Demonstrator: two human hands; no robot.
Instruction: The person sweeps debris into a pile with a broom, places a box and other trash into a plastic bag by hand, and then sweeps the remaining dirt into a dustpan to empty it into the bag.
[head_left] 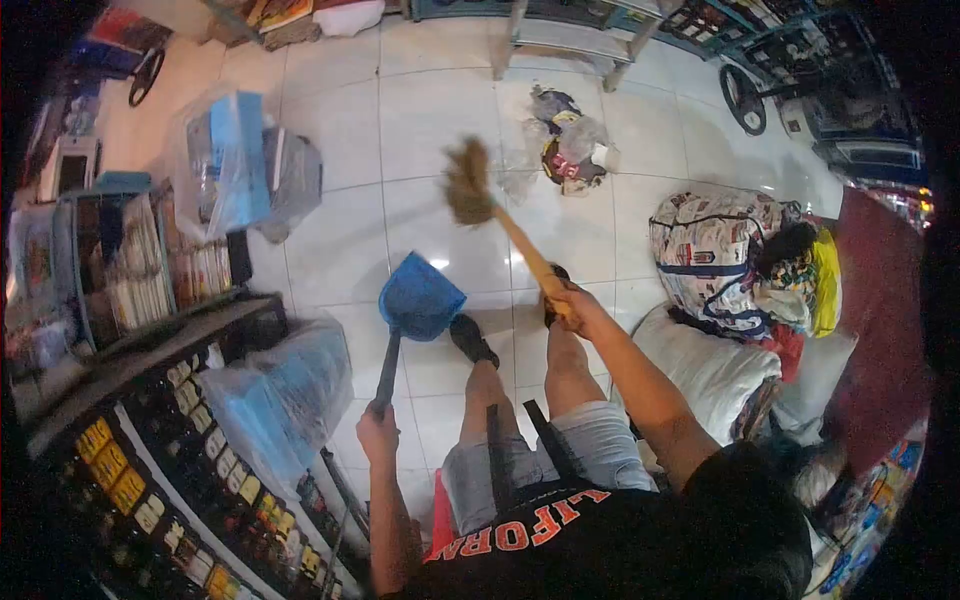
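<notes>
My left hand (pixel 378 434) is wrapped round the dark handle of a blue dustpan (pixel 422 298), whose pan hangs over the white tiles in front of my left shoe. In my right hand (pixel 578 308) is the wooden handle of a short broom (pixel 528 252). The broom's brown bristles point away from me and look slightly smeared by motion. Beyond them, a pile of rubbish (pixel 572 145) with crumpled plastic and dark wrappers lies on the floor.
A large patterned bag (pixel 705 255) and a white sack (pixel 700 370) stand at the right. Shelves with small goods (pixel 190 450) line the left, beside plastic-wrapped blue items (pixel 275 395). A metal ladder-like frame (pixel 575 38) stands at the back.
</notes>
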